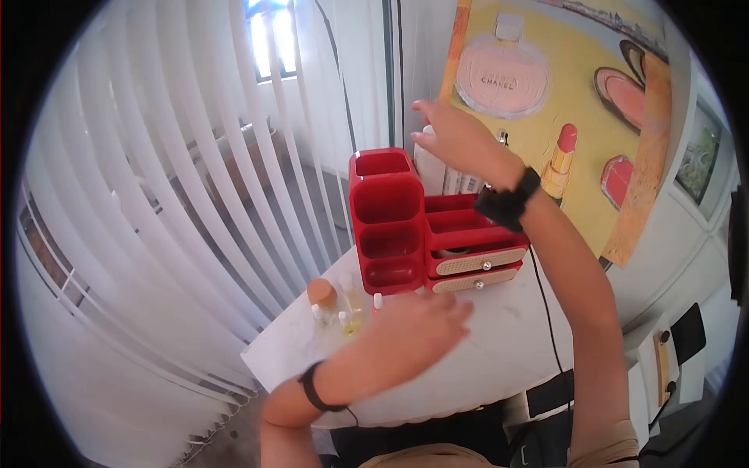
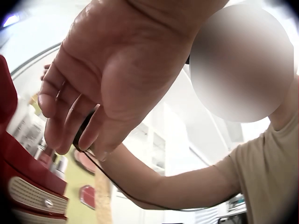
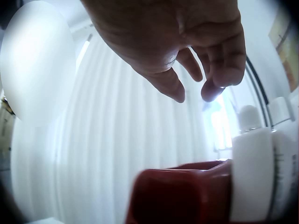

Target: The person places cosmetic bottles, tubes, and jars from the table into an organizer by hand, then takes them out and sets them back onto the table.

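A red desktop organizer [image 1: 355,210] with open compartments and two woven-front drawers [image 1: 476,269] stands on the white table. My right hand [image 1: 460,140] hovers over its back edge, fingers spread and loosely bent around nothing. Below that hand, a white bottle [image 3: 252,172] with a rounded cap stands beside the organizer in the right wrist view. My left hand [image 1: 409,335] hangs in front of the organizer, fingers relaxed and empty; its palm shows in the left wrist view. Close by the left hand are small white-capped bottles [image 1: 349,324] and a jar with a brown lid [image 1: 321,292], partly overlapped by it.
A painted canvas [image 1: 538,101] of cosmetics leans behind the table [image 1: 484,351]. White vertical blinds [image 1: 172,195] hang on the left. A dark cable [image 1: 550,312] runs down over the table's right side. The upper drawer is slightly pulled out.
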A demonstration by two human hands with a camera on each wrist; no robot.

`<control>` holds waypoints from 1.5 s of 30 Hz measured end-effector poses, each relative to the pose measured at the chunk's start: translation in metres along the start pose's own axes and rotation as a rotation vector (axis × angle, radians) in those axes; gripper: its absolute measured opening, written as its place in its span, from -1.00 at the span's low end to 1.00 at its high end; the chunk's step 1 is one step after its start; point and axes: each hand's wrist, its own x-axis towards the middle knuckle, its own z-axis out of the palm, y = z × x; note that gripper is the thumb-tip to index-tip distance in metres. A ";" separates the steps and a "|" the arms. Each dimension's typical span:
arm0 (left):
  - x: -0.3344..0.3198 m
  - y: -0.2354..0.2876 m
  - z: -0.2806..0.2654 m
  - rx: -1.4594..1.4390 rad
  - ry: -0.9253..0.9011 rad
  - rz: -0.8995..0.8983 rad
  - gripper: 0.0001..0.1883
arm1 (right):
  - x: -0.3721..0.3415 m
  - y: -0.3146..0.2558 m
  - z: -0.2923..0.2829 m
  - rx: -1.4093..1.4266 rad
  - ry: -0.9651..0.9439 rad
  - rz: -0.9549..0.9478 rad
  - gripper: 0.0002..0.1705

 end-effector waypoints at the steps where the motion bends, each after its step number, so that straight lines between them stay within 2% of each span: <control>1: -0.002 0.007 0.003 0.000 0.011 0.008 -0.70 | 0.012 0.015 0.007 -0.095 -0.038 0.031 -0.56; 3: -0.010 0.017 0.008 -0.097 -0.086 0.122 -0.70 | 0.030 0.032 0.012 -0.192 -0.081 0.065 -0.53; 5: -0.021 0.027 -0.003 -0.062 -0.147 0.178 -0.71 | 0.043 0.040 0.021 -0.272 -0.531 0.109 -0.57; 6: -0.027 0.033 -0.008 -0.028 -0.210 0.227 -0.71 | 0.044 0.047 0.026 -0.271 -0.550 0.102 -0.57; 7: -0.034 0.038 -0.009 -0.045 -0.203 0.215 -0.71 | 0.042 0.055 0.030 -0.223 -0.441 -0.059 -0.64; 8: -0.040 0.045 -0.009 -0.100 -0.185 0.261 -0.71 | 0.039 0.063 0.035 -0.165 -0.334 -0.214 -0.61; 10: -0.051 0.053 -0.013 -0.139 -0.133 0.373 -0.74 | 0.045 0.061 0.024 -0.324 -0.462 -0.115 -0.59; 12: -0.057 0.056 -0.023 -0.180 -0.099 0.364 -0.77 | 0.049 0.063 0.000 -0.326 -0.373 -0.050 -0.59; 13: -0.062 0.059 -0.024 -0.209 -0.071 0.370 -0.80 | 0.051 0.095 -0.012 -0.236 -0.241 -0.186 -0.61; 14: -0.066 0.061 -0.023 -0.260 -0.072 0.343 -0.80 | 0.045 0.072 -0.037 -0.055 -0.177 -0.150 -0.66; 16: -0.069 0.063 -0.021 -0.267 -0.033 0.298 -0.90 | 0.020 -0.053 -0.069 -0.278 -0.074 -0.070 -0.68; 18: -0.070 0.064 -0.017 -0.231 -0.015 0.280 -0.85 | 0.004 -0.046 -0.078 -0.184 -0.192 -0.043 -0.70; 19: -0.070 0.064 -0.015 -0.162 -0.016 0.275 -0.79 | -0.003 -0.055 -0.079 -0.090 -0.273 -0.007 -0.72; 21: -0.073 0.068 -0.017 -0.159 -0.031 0.253 -0.80 | -0.042 -0.089 -0.062 -0.064 -0.400 0.120 -0.81; 23: -0.077 0.071 -0.020 -0.150 -0.058 0.242 -0.82 | -0.078 -0.085 -0.027 0.080 -0.489 -0.100 -0.86; 25: -0.080 0.071 -0.021 -0.157 -0.039 0.291 -0.83 | -0.107 -0.093 -0.003 0.087 -0.589 -0.079 -0.81; 28: -0.081 0.071 -0.019 -0.179 -0.028 0.287 -0.81 | -0.131 -0.089 0.026 0.090 -0.587 -0.073 -0.78; 30: -0.081 0.068 -0.015 -0.189 -0.009 0.313 -0.81 | -0.131 -0.082 0.029 0.058 -0.604 -0.244 -0.74; 31: -0.079 0.065 -0.017 -0.218 0.003 0.323 -0.82 | -0.122 -0.082 0.021 0.013 -0.587 -0.243 -0.74; 33: -0.075 0.062 -0.021 -0.239 -0.043 0.344 -0.81 | -0.107 -0.081 0.009 0.158 -0.751 0.001 -0.69; 34: -0.074 0.062 -0.020 -0.201 -0.020 0.330 -0.82 | -0.095 -0.066 0.009 0.233 -0.621 -0.081 -0.66; 36: -0.073 0.062 -0.021 -0.167 -0.012 0.307 -0.82 | -0.056 -0.051 -0.006 0.064 -0.477 0.096 -0.63; 37: -0.072 0.061 -0.025 -0.152 -0.049 0.302 -0.82 | -0.039 -0.027 -0.005 0.022 -0.335 0.258 -0.57; 38: -0.072 0.061 -0.027 -0.140 -0.089 0.299 -0.82 | -0.020 0.029 0.006 -0.195 -0.133 -0.054 -0.50; 40: -0.072 0.061 -0.024 -0.148 -0.081 0.301 -0.83 | 0.001 0.054 0.004 -0.423 -0.128 -0.051 -0.45; 41: -0.070 0.061 -0.023 -0.150 -0.061 0.302 -0.84 | 0.007 0.060 0.005 -0.429 -0.115 -0.050 -0.45; 43: -0.069 0.059 -0.027 -0.131 -0.065 0.305 -0.84 | 0.016 0.066 0.015 -0.572 -0.303 0.116 -0.47; 45: -0.072 0.059 -0.028 -0.131 -0.083 0.297 -0.84 | 0.023 0.074 0.022 -0.511 -0.359 0.127 -0.51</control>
